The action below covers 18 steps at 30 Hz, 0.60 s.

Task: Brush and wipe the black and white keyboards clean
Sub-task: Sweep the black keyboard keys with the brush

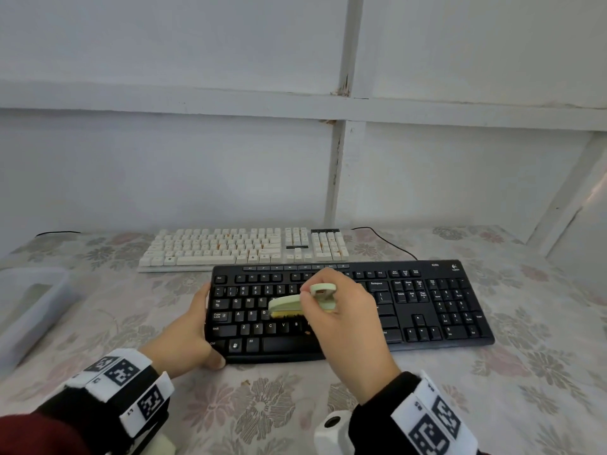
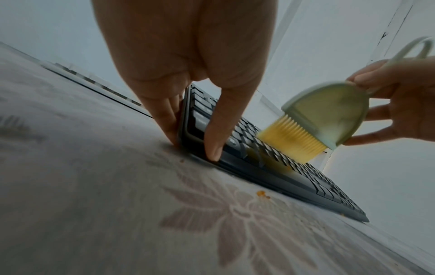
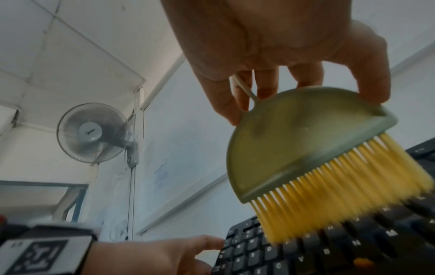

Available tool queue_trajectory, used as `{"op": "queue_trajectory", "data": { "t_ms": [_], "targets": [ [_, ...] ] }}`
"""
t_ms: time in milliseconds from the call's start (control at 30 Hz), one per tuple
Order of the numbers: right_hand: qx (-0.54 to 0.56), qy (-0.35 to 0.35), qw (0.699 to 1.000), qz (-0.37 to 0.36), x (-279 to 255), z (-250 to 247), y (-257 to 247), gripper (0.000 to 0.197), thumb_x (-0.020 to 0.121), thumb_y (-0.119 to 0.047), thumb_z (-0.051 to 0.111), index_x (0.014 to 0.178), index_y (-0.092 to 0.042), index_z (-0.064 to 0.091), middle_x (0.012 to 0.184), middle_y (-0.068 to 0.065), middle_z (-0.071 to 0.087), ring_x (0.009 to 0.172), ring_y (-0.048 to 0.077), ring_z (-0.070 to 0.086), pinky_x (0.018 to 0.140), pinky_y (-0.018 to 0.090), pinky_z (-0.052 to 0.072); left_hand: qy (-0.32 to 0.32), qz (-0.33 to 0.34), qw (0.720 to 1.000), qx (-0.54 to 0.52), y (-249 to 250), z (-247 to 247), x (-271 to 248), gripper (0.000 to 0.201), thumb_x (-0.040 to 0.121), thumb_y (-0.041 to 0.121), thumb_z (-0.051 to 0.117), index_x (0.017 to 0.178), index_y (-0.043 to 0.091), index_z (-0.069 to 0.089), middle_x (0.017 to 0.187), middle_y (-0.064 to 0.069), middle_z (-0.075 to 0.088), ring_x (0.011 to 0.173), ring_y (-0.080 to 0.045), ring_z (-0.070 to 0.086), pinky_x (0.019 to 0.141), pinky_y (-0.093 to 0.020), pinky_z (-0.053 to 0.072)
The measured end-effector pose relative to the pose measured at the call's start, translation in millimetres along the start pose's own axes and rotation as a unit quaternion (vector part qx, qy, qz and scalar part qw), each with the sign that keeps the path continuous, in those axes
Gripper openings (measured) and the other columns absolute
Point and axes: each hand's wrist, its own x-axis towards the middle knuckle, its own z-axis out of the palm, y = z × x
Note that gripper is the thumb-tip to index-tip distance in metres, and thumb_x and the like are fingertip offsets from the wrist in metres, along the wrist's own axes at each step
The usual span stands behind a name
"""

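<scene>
A translucent plastic container (image 1: 31, 310) sits at the left edge of the flower-patterned tabletop (image 1: 525, 389), its contents too blurred to make out. The black keyboard (image 1: 427, 310) lies near the front of the tabletop with the white keyboard (image 1: 243, 247) just behind it, orange crumbs dotting the white keys and one orange crumb (image 3: 363, 262) resting among the black keys. The left hand (image 1: 189, 333) grips the black keyboard's left end, fingers along the edge and thumb at the front corner, while the right hand (image 1: 345, 310) pinches a pale green brush (image 1: 297, 303) whose yellow bristles (image 3: 341, 195) touch the letter keys.
</scene>
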Motion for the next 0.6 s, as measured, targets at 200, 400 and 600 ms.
{"op": "queue_trajectory", "data": {
  "t_ms": [200,400,600],
  "targets": [
    [0.017,0.011,0.999,0.025,1,-16,17,0.018,0.088,-0.022,0.057,0.072,-0.030,0.056,0.076,-0.010,0.059,0.077,0.013,0.052,0.077,0.037,0.046,0.005,-0.006,1.000,0.014,1,0,0,0.127,0.058,-0.007,0.075,0.142,0.046,-0.002,0.109,0.005,0.058,0.097,-0.019,0.062,0.087,-0.040,0.053],
    [0.045,0.025,0.999,0.012,-1,-33,22,0.020,0.087,-0.016,0.058,0.073,-0.030,0.059,0.074,-0.010,0.059,0.070,0.009,0.046,0.066,0.022,0.038,0.009,-0.007,1.000,0.025,2,1,0,0.124,0.061,-0.010,0.075,0.144,0.041,-0.001,0.107,0.007,0.057,0.095,-0.016,0.062,0.083,-0.034,0.052],
    [0.036,0.000,0.999,0.032,-5,-36,35,0.023,0.088,-0.014,0.057,0.074,-0.032,0.058,0.081,-0.008,0.058,0.070,0.009,0.042,0.061,0.019,0.032,0.009,-0.010,1.000,0.020,2,0,-1,0.125,0.058,-0.008,0.076,0.143,0.043,-0.001,0.108,0.006,0.058,0.095,-0.017,0.063,0.085,-0.037,0.052]
  ]
}}
